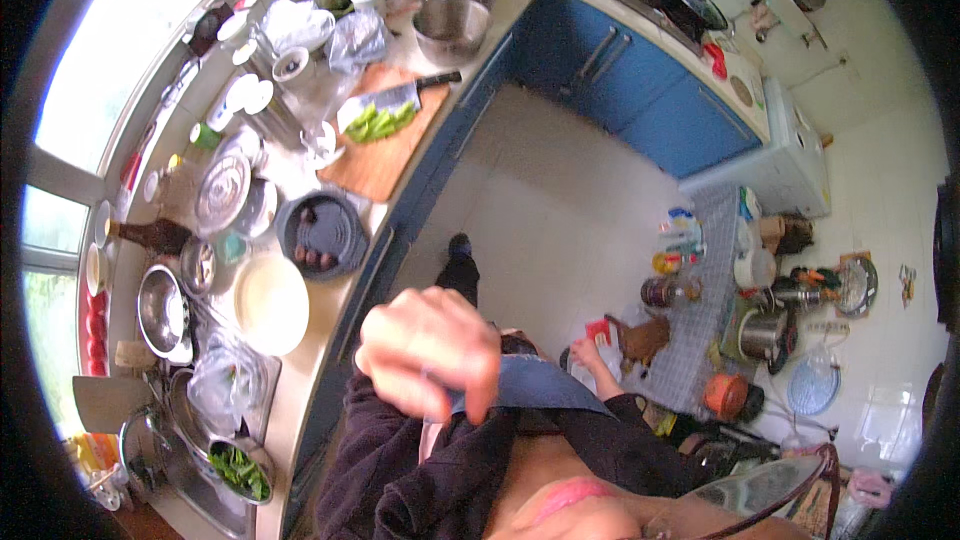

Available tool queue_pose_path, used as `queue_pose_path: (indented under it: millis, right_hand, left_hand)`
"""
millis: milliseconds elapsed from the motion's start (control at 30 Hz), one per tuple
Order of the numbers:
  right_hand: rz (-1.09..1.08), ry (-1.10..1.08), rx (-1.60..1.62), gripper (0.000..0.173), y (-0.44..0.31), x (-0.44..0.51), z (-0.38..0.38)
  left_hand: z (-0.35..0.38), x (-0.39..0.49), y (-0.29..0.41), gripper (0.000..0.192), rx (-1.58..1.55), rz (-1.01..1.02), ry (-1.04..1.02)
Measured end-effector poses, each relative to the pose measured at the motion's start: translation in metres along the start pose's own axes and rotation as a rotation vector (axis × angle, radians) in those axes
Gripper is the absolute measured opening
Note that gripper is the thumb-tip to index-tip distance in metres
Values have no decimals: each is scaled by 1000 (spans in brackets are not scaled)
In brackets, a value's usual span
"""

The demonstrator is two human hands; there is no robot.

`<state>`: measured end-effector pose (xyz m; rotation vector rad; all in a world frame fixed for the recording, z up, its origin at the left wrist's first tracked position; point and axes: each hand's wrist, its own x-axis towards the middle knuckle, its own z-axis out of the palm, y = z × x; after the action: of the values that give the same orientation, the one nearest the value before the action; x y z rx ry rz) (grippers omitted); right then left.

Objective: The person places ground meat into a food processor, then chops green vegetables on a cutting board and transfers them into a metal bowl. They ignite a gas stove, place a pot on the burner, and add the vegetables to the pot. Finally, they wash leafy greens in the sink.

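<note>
My left hand (431, 360) is raised close to the camera, blurred, over my dark sleeve and blue denim clothing (544, 388). Its fingers are bent, and the palm side is hidden. Lower down on the right, my right hand (585, 352) has curled fingers beside a white plastic bag (607, 361) with a red patch (598, 332). Whether it grips the bag I cannot tell. On the counter left of me, a wooden cutting board (379, 165) carries a cleaver (394, 96) and cut green vegetable pieces (381, 122).
A dark grey tray (337, 229) with dark pieces and a cream round board (271, 305) lie along the left counter (319, 345). A pot of leafy greens (238, 471) stands near the sink (199, 476). Blue cabinets (645, 109) stand ahead; a wire rack (694, 360) is right.
</note>
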<state>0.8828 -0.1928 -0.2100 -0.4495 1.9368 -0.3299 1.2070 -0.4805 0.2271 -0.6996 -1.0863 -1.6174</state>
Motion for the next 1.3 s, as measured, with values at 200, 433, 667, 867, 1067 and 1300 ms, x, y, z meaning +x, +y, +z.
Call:
queue_pose_path:
  millis: [200, 433, 667, 867, 1067, 1300]
  right_hand:
    - [120, 61, 210, 21, -90, 42, -43]
    - [171, 51, 174, 16, -121, 115, -102]
    - [87, -301, -265, 12, -205, 200, -154]
    - [-75, -214, -309, 15, -353, 280, -194]
    - [-207, -183, -412, 28, -478, 334, -220]
    - [-308, -244, -547, 29, -536, 355, -203]
  left_hand:
    - [-139, -11, -48, 35, 339, -742, 664]
    - [-240, -7, -98, 28, 315, -1032, 991]
    - [-278, -7, -107, 29, 571, -928, 1192]
    - [-287, -16, -116, 29, 712, -815, 1531]
    - [-300, -3, -158, 29, 704, -799, 1709]
    - [-305, 5, -181, 30, 766, -897, 1700]
